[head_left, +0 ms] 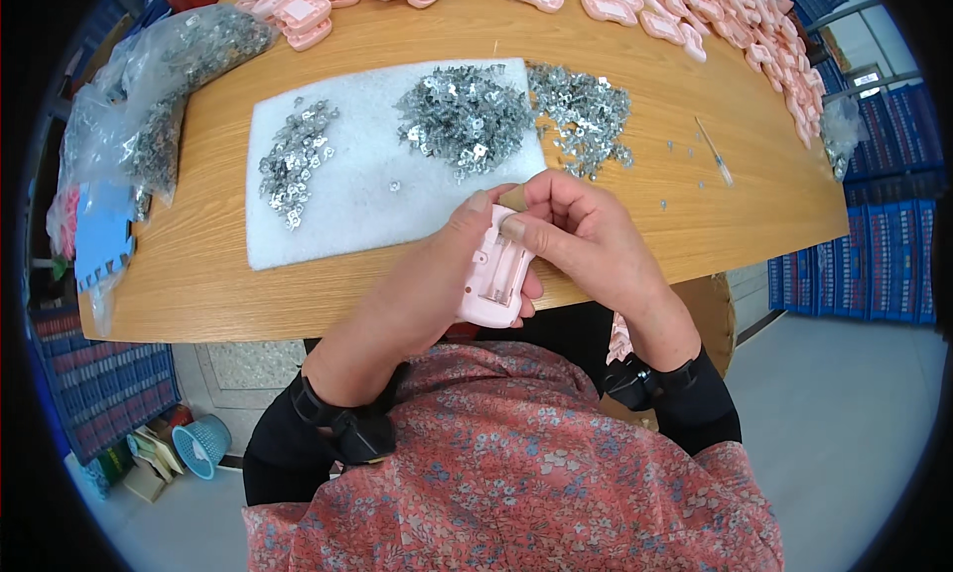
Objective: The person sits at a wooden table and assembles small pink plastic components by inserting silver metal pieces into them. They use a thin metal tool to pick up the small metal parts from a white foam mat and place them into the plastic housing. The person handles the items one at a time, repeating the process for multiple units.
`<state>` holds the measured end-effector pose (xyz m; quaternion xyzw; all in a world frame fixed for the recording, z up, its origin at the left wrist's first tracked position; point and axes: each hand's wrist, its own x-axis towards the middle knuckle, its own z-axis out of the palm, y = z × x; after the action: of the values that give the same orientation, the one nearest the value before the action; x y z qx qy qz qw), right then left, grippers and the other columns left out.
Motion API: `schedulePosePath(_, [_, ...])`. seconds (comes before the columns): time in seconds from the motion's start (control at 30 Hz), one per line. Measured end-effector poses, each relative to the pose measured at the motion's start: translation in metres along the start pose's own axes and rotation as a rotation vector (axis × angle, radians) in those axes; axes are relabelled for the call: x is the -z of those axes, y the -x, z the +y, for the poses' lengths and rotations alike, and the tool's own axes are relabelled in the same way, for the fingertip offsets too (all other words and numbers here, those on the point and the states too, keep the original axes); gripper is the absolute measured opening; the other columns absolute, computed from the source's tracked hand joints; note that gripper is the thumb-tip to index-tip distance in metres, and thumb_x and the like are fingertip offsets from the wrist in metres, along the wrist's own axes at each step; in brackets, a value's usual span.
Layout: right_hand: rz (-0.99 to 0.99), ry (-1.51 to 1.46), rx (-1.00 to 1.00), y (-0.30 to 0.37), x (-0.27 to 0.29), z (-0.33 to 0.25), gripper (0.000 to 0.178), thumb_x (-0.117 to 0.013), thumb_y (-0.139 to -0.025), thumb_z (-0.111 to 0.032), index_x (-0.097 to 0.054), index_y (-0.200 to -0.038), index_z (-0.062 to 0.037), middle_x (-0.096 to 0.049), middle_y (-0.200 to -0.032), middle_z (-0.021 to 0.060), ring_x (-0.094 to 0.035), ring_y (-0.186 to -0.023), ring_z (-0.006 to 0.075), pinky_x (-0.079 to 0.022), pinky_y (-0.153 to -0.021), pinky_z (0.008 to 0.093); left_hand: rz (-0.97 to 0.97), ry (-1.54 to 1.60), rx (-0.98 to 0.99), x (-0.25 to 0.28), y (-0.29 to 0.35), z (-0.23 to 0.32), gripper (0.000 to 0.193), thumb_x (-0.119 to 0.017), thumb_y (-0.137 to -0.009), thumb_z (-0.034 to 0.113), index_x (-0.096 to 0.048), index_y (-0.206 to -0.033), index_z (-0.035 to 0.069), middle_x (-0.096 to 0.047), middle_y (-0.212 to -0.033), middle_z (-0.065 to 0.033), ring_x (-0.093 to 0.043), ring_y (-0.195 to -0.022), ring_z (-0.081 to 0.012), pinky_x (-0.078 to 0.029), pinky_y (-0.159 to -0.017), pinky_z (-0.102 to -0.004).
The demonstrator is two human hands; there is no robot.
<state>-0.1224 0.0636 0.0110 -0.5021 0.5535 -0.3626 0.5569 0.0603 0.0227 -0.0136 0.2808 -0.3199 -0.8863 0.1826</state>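
My left hand is wrapped round a pale pink plastic casing with an open battery compartment, held just off the table's near edge. Its fingertips show on the casing's right side. My right hand is closed at the casing's upper end, the thumb pressed to the top of the compartment and the fingers curled. Whatever that pinch holds is hidden. A tan wrap covers a fingertip there. Beyond the hands, a large heap of small shiny metal clips and a smaller heap of clips lie on a white foam sheet.
More metal clips lie beside the foam on the wooden table. Pink casings are piled along the far side. At the left stand clear bags of metal pieces. A thin pointed tool lies at the right.
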Motion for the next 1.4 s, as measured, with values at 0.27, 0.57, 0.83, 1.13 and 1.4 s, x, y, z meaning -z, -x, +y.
schedulePosePath(0.27, [0.001, -0.146, 0.025, -0.003, 0.001, -0.001, 0.023, -0.063, -0.097, -0.014, -0.062, -0.113, 0.0022, -0.067, -0.091, 0.0010, -0.060, -0.081, 0.0043, -0.050, -0.073, 0.0225, -0.019, 0.019, 0.020, 0.003, -0.001, 0.000, 0.060, -0.016, -0.108, 0.047, -0.037, -0.147, 0.007, -0.067, -0.082, -0.0160, -0.068, -0.067, -0.0246, -0.058, -0.060, -0.0348])
schedulePosePath(0.57, [-0.005, -0.124, 0.023, 0.001, -0.003, -0.005, 0.025, -0.063, -0.097, -0.013, -0.062, -0.116, 0.0027, -0.067, -0.094, 0.0012, -0.061, -0.082, 0.0050, -0.051, -0.074, 0.0228, 0.043, -0.203, -0.094, 0.000, 0.001, -0.004, 0.058, -0.015, -0.108, 0.045, -0.030, -0.150, 0.007, -0.066, -0.083, -0.0154, -0.067, -0.066, -0.0247, -0.057, -0.060, -0.0336])
schedulePosePath(0.83, [0.321, 0.648, 0.509, 0.008, -0.009, -0.008, 0.019, -0.072, -0.085, -0.004, -0.062, -0.101, -0.0032, -0.063, -0.090, 0.0059, -0.063, -0.082, 0.0160, -0.050, -0.073, 0.0289, -0.002, 0.069, -0.053, 0.008, -0.001, -0.002, 0.056, -0.017, -0.109, 0.042, -0.027, -0.152, 0.008, -0.066, -0.089, -0.0145, -0.067, -0.069, -0.0250, -0.058, -0.065, -0.0355])
schedulePosePath(1.13, [0.386, 0.739, 0.618, 0.000, -0.026, -0.001, 0.026, -0.072, -0.074, 0.002, -0.060, -0.097, -0.0037, -0.062, -0.083, 0.0110, -0.060, -0.079, 0.0312, -0.049, -0.070, 0.0411, 0.054, -0.037, -0.105, 0.007, -0.005, -0.010, 0.052, -0.027, -0.109, 0.038, -0.031, -0.152, 0.009, -0.060, -0.120, -0.0098, -0.066, -0.094, -0.0200, -0.058, -0.076, -0.0334])
schedulePosePath(1.4, [0.330, 0.665, 0.430, 0.000, -0.023, -0.013, 0.025, -0.071, -0.077, -0.001, -0.057, -0.098, -0.0019, -0.064, -0.079, 0.0109, -0.067, -0.071, 0.0223, -0.054, -0.066, 0.0326, -0.029, -0.027, -0.087, 0.006, 0.000, -0.005, 0.062, -0.032, -0.106, 0.040, -0.020, -0.154, 0.003, -0.059, -0.111, -0.0107, -0.064, -0.083, -0.0185, -0.055, -0.071, -0.0317])
